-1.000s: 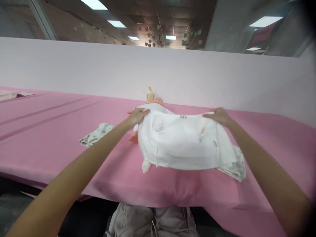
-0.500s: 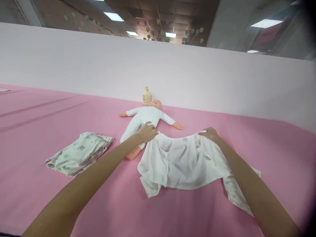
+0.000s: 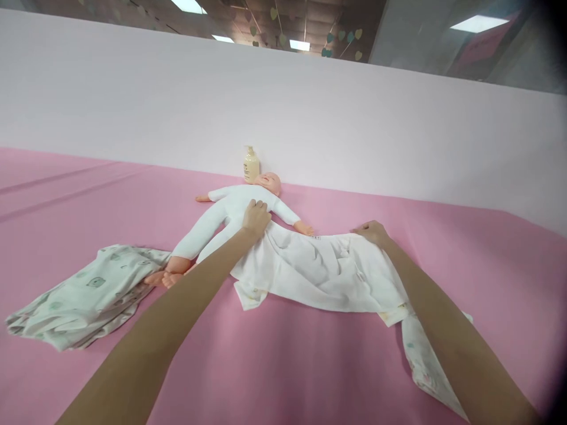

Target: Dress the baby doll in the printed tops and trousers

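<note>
though well apart, left hand [image 3: 257, 218] and right hand [image 3: 372, 232] both clamped on one white garment [image 3: 316, 271]

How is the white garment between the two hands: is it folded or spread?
The white garment is spread, though wrinkled: the left hand and right hand hold its top edge at separate places, cloth extending between.

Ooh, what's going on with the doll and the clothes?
Someone's left hand and right hand are holding a white garment at opposite ends of its top edge. It is spread out over the pink cover. Just beyond, a doll in white lies on its back, with a pump bottle near its head. A patterned cloth lies on the left.
</note>
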`<state>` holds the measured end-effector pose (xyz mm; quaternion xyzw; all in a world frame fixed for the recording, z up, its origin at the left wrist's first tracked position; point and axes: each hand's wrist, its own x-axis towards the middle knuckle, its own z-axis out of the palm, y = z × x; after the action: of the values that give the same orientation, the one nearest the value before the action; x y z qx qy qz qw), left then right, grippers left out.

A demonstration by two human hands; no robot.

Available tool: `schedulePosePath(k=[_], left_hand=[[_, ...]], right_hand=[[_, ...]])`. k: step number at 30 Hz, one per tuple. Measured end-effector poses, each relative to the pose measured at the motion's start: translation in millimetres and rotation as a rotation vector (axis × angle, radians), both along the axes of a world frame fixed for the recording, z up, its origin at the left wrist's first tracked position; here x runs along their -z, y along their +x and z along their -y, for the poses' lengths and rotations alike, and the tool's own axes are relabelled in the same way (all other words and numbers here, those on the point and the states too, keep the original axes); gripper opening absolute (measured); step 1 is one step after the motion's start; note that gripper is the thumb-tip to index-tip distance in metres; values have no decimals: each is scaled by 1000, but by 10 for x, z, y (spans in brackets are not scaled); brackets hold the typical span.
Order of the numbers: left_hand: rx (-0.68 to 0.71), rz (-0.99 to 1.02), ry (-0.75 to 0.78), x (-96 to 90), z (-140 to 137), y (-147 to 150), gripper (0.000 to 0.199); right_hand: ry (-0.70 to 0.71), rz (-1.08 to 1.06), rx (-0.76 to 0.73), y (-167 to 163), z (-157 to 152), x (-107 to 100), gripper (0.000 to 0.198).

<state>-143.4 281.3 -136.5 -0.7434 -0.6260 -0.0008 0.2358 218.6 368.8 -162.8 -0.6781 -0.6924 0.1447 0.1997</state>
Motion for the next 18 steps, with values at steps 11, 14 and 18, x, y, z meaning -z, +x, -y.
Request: schedulePosePath(k=[11, 14, 18], left_hand=[[334, 254, -419, 155, 140, 359, 32], [294, 312, -458, 208, 187, 337, 40], [272, 248, -489, 282, 230, 255, 37]], right_hand=[[-166, 370, -211, 93, 192, -70, 24], [-135, 369, -188, 105, 181, -21, 24], [-58, 366, -119, 32, 93, 9, 28]])
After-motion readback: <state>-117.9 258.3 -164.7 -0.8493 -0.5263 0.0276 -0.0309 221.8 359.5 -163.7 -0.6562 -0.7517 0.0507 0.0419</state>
